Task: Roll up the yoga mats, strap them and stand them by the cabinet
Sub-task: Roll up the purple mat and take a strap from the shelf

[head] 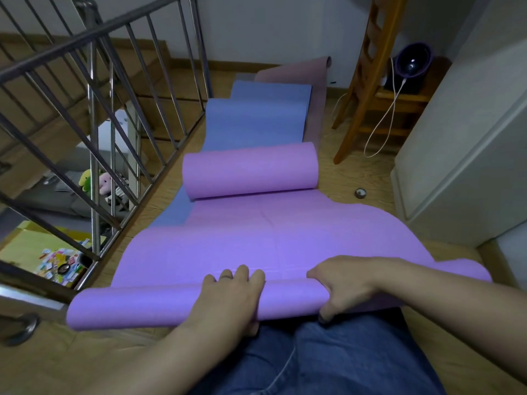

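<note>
1. Purple yoga mat (271, 238) lies along the wooden floor (356, 178) between the stair railing (94, 109) and the grey cabinet (456, 138). It lies partly over a blue mat (256, 124), and a mauve mat (316, 81) lies beyond, its far end turned up against the wall.
2. Its near end is wound into a slim roll (142, 306) just in front of the person's knees. Its far end is curled into a fatter roll (251, 169) of its own.
3. Left hand (231, 295) grips the slim roll near its middle, fingers curved across the top. Right hand (342, 283) grips the same roll just beside it, fingers wrapped over and thumb beneath.
4. The step in hand looks like rolling the first mat, barely begun. No strap is in view.
5. The next move likely calls for pushing the slim roll forward evenly with both hands, keeping the edges square. The far curl probably needs flattening first.
</note>
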`<state>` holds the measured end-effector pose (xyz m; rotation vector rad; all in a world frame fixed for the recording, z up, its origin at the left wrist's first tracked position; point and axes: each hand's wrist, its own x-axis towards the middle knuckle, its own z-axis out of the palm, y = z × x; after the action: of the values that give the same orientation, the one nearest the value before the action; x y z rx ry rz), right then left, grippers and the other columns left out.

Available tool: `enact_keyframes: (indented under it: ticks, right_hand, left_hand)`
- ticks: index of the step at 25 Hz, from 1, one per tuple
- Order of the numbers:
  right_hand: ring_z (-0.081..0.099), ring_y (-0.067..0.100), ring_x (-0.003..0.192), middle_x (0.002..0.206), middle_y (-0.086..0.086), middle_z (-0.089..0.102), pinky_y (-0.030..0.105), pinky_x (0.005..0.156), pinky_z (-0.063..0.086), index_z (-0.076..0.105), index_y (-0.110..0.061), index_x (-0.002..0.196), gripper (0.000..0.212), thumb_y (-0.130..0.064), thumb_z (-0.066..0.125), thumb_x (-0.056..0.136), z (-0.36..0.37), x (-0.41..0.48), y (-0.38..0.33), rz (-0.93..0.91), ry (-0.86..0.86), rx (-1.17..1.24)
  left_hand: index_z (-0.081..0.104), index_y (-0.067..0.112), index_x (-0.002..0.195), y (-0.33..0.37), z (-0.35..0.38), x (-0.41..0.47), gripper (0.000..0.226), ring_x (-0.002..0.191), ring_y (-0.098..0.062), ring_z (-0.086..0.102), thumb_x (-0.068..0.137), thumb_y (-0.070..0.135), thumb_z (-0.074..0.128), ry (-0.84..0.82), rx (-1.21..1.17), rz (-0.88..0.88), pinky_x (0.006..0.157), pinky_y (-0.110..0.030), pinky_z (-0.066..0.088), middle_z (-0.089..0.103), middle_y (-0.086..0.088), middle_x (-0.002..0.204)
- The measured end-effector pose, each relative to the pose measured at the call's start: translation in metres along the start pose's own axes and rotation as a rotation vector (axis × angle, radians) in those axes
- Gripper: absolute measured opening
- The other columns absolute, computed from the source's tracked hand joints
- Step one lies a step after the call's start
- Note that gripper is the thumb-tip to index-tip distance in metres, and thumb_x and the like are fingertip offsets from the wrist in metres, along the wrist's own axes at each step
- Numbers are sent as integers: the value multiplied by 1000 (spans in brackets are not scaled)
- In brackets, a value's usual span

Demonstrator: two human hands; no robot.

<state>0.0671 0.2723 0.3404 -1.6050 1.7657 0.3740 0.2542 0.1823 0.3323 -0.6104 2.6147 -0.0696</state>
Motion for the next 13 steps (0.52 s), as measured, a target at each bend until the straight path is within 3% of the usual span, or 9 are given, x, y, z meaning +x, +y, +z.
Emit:
enact_keyframes:
  ticks: [2, 3, 6, 8, 10, 13]
  right_hand:
    - [47, 17, 92, 116, 2, 58, 28, 74, 37, 50, -20, 116, 58, -55, 70, 74, 0, -1, 3, 6, 104, 14]
    - [48, 17, 94, 113, -2, 57, 30, 77, 38, 50, -22, 116, 64, -63, 68, 70, 3, -5, 6, 0, 245, -31]
    - [58, 20, 85, 94, -6, 61, 33, 69, 44, 56, -24, 103, 64, -69, 60, 59, 25, -14, 12, 35, 598, -334]
    - [60, 26, 89, 98, 0, 62, 33, 68, 41, 53, -20, 105, 52, -54, 64, 67, 28, -18, 8, 75, 544, -335]
    - [58, 30, 98, 108, 5, 62, 32, 69, 34, 49, -18, 110, 48, -46, 63, 74, 17, -15, 6, 89, 427, -281]
    - [59, 31, 98, 109, 10, 64, 29, 70, 39, 55, -15, 111, 50, -46, 69, 73, -15, -10, 8, 96, 194, -216]
  left_hand:
    - [32, 20, 127, -10, 1, 5, 56, 110, -27, 51, 82, 40, 59, -8, -71, 8, 79, -35, 36, 46, -4, 122]
    - [34, 21, 123, -18, 0, 9, 55, 107, -28, 53, 80, 44, 61, -46, -145, 19, 78, -35, 38, 48, -3, 119]
    - [38, 20, 112, -37, -8, 21, 52, 96, -26, 55, 79, 47, 68, -220, -376, 81, 77, -34, 43, 56, -4, 110]
    - [39, 20, 111, -41, -12, 30, 52, 91, -24, 53, 78, 47, 69, -305, -414, 104, 77, -34, 44, 58, -4, 109]
    - [41, 19, 116, -39, -15, 33, 55, 99, -24, 51, 78, 48, 69, -300, -376, 88, 81, -35, 44, 55, -4, 114]
    - [38, 19, 122, -22, -15, 22, 58, 109, -27, 49, 78, 45, 65, -63, -165, 32, 81, -37, 41, 48, -4, 119]
